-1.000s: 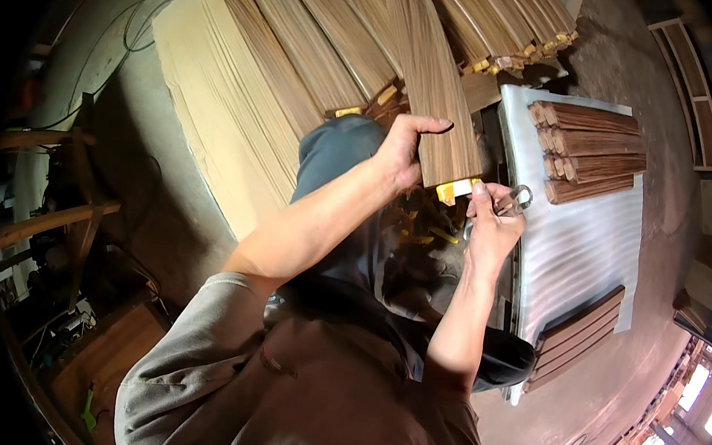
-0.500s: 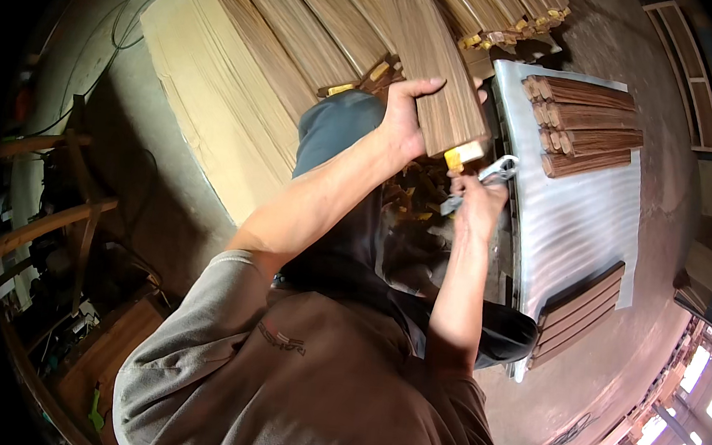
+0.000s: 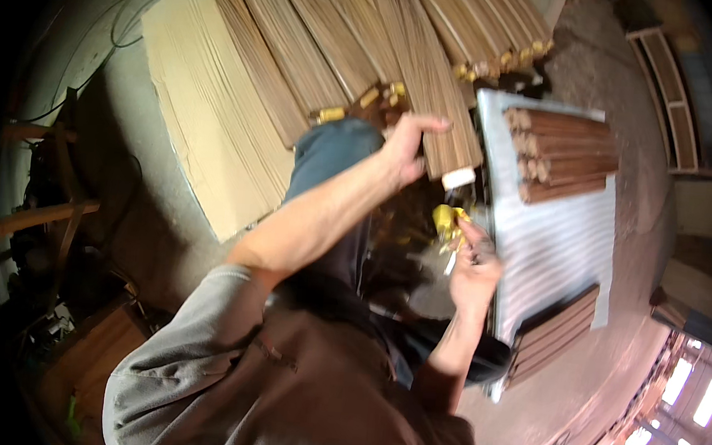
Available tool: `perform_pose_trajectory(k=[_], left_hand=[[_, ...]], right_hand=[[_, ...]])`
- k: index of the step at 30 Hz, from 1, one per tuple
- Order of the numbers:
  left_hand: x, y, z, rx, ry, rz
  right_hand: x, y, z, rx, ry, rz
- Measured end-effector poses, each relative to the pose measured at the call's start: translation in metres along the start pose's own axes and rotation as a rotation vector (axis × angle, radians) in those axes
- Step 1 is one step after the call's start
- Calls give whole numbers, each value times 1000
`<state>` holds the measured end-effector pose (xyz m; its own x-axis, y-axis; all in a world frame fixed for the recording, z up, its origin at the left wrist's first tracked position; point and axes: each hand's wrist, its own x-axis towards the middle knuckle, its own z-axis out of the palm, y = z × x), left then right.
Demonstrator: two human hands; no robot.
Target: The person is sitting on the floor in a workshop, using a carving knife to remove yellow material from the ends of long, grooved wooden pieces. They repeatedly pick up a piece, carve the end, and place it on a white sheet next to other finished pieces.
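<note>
A long brown wood-grained plank [image 3: 440,91] lies slantwise in front of me, its pale, whitish end block [image 3: 459,178] showing at the near end. My left hand [image 3: 406,149] grips the plank close to that end, with the thumb across the top and the other fingers partly hidden. Below and to the right, apart from the plank, my right hand [image 3: 477,270] is closed on a crumpled yellow wrapping scrap [image 3: 448,221]. A thin whitish piece [image 3: 451,262] sticks out beside the right fingers; blur hides what it is.
More planks [image 3: 303,43] lie side by side at the far left on flattened cardboard [image 3: 205,119]. Another row [image 3: 489,24] has yellow-wrapped ends. To the right, a foam-covered board [image 3: 542,245] bears stacked brown slats [image 3: 566,151]. Yellow scraps litter the floor between my legs.
My right hand has moved down, away from the plank's end, with the yellow wrapping in it. The end block now shows pale. The grey tool seen by that hand earlier is no longer distinct.
</note>
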<state>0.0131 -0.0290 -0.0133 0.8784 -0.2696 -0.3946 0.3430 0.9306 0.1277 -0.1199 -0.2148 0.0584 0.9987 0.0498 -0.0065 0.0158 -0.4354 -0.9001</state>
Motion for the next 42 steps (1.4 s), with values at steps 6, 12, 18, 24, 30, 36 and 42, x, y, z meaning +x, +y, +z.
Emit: perform_pose_trajectory(k=[6,12,18,24,30,36,42], left_hand=[[-13,4,14,56,-82,120],[-31,5,17,214,-141,124],[-34,19,22,625,-367,306],[-54,47,63,1044,-362,636],[-113,109,139,1179,-313,651],[-148,126,115,2004,252,1087],[-189,145,8,2280,404,1335]], right_hand=[[13,97,-15,-610,66,259],[59,61,-3,422,357,259],[44,64,-37,558,405,316],[20,70,-63,453,398,361],[21,69,-100,695,630,182],[45,50,-140,714,479,160],[70,38,-159,933,370,20]])
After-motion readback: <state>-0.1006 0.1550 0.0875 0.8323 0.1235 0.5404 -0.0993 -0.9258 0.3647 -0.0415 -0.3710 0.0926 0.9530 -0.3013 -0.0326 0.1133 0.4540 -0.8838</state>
